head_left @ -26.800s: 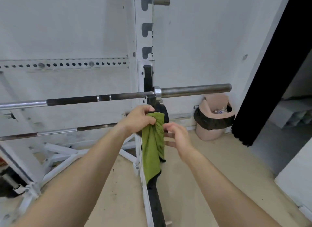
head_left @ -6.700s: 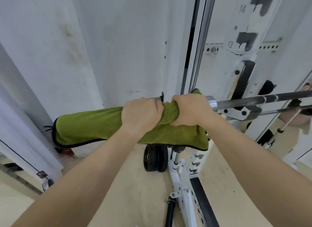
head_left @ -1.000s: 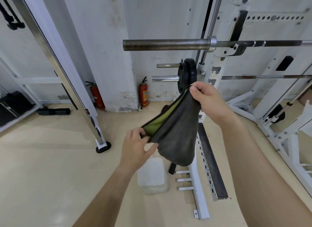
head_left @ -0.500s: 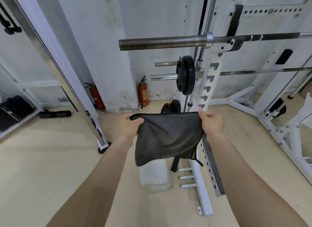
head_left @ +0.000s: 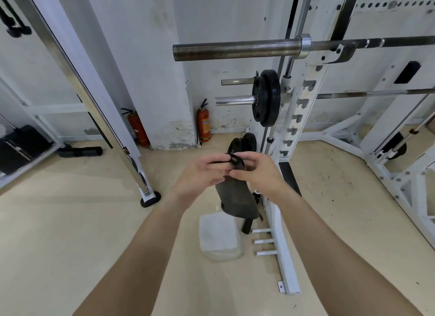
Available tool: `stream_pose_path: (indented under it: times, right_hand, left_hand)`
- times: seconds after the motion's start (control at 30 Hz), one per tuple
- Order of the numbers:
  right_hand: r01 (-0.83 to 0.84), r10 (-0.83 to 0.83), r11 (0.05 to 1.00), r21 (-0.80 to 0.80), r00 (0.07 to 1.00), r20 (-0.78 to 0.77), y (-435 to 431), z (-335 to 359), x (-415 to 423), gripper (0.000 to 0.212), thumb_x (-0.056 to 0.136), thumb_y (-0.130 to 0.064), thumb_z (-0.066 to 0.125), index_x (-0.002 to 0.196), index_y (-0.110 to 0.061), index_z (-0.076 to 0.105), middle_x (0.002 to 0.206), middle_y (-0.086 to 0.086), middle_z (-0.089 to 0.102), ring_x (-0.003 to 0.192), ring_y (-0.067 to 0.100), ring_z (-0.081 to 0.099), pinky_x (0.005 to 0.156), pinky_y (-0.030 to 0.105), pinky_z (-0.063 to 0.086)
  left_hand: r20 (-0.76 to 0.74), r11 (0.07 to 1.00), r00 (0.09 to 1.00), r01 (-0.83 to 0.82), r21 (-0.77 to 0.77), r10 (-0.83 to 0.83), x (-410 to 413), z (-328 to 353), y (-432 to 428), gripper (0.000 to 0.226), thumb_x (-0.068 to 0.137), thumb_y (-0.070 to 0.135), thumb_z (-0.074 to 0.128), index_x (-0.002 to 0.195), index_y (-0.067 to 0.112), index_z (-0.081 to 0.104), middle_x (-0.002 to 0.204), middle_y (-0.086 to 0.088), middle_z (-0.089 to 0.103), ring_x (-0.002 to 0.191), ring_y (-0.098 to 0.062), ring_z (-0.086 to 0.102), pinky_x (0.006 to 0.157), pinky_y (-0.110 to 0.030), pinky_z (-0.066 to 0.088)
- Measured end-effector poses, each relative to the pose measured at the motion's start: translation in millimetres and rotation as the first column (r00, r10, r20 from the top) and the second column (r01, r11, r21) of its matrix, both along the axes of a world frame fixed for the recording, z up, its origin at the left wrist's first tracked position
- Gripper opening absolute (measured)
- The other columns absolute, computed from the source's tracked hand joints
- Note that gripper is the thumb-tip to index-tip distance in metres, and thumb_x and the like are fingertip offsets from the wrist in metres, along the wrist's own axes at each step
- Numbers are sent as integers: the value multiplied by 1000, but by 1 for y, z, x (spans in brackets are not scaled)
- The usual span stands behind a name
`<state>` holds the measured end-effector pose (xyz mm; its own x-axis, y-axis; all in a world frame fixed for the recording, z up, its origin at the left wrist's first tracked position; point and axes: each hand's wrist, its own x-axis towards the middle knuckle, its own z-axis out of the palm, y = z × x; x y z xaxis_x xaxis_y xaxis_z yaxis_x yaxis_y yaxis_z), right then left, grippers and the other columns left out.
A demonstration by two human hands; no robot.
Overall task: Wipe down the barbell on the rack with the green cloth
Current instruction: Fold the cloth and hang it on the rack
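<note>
While the rack (head_left: 303, 118) carries the barbell (head_left: 235, 49) up top, well apart from the hands, wiping isn't under way: the cloth (head_left: 235, 198), grey side out, hangs folded btw both hands. Next move prob. needs a regrip & lift to the bar. Left hand (head_left: 200, 174) & right hand (head_left: 259, 172): fingers (head_left: 244, 174) curled, pinching its top edge.

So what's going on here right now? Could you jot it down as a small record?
Hands: left hand and right hand both hold the cloth, close together
Cloth: hangs bunched, grey side out, clear of the barbell
Barbell: rests on the rack, above the hands
Nearby: weight plate on a lower bar; white tub on the floor
</note>
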<state>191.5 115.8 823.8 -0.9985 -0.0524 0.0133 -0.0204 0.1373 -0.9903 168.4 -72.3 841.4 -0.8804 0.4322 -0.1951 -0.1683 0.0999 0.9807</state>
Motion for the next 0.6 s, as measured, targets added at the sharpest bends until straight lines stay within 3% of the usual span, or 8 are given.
stream_pose_path:
  times: [0.07,0.13,0.2,0.3,0.37,0.43,0.5,0.6]
  right_hand:
    - [-70,69,997,32,997,20,-1,6,-11,29,89,8,68,111,-10,74,98,3,79,94,10,74,82,20,55]
    - [-127,124,991,40,991,59,-3,10,-22,23,94,5,63,110,-7,74,96,1,79,92,9,73,78,18,55]
    - [-183,179,983,24,975,130,-5,11,-35,22,98,1,58,105,-12,74,93,-3,78,89,9,72,74,20,55]
    - [-197,182,979,46,957,224,-6,-13,-59,23,101,-3,54,104,-16,73,93,-3,76,89,11,70,76,26,56]
    - [-174,138,979,105,949,283,-7,-51,-78,21,102,-4,53,105,-13,71,94,-1,74,87,11,68,77,26,55]
    - [-166,88,963,211,938,335,-9,-103,-102,16,101,-4,54,108,-3,69,89,4,69,84,14,65,80,30,54]
    - [-174,45,922,346,936,350,-13,-165,-134,10,98,-3,57,96,2,65,72,1,58,71,15,55,74,36,47]
    - [-155,0,891,427,940,341,-20,-255,-177,11,96,-5,58,88,-8,65,72,-1,57,71,16,53,71,34,40]
  left_hand:
    - [-194,983,978,-106,-150,76,-8,-7,-17,28,87,5,72,109,22,68,96,3,76,89,-10,70,76,-25,54]
    - [-351,908,933,-214,-360,81,-22,-23,-33,47,74,21,86,113,31,62,101,7,66,90,-9,62,76,-26,49]
    - [-289,882,957,-143,-448,9,-34,-44,-43,63,70,31,88,125,34,58,116,10,59,104,-10,57,88,-33,51]
    - [-129,961,989,-107,-257,76,-57,-77,-56,25,79,23,82,102,19,74,104,-3,73,100,-27,68,93,-51,55]
    - [-51,964,990,-139,-226,131,-76,-105,-63,14,82,12,81,94,9,73,97,-12,74,93,-29,70,89,-48,57]
    - [-62,934,990,-141,-329,128,-101,-145,-65,13,81,11,81,90,10,71,92,-10,74,86,-26,69,84,-44,57]
    - [-96,880,991,-130,-457,97,-129,-194,-61,12,82,14,79,86,16,68,85,-1,72,79,-19,65,75,-32,53]
    - [-215,755,975,-175,-632,47,-165,-269,-54,12,84,19,72,86,27,63,81,5,66,78,-19,62,69,-30,50]
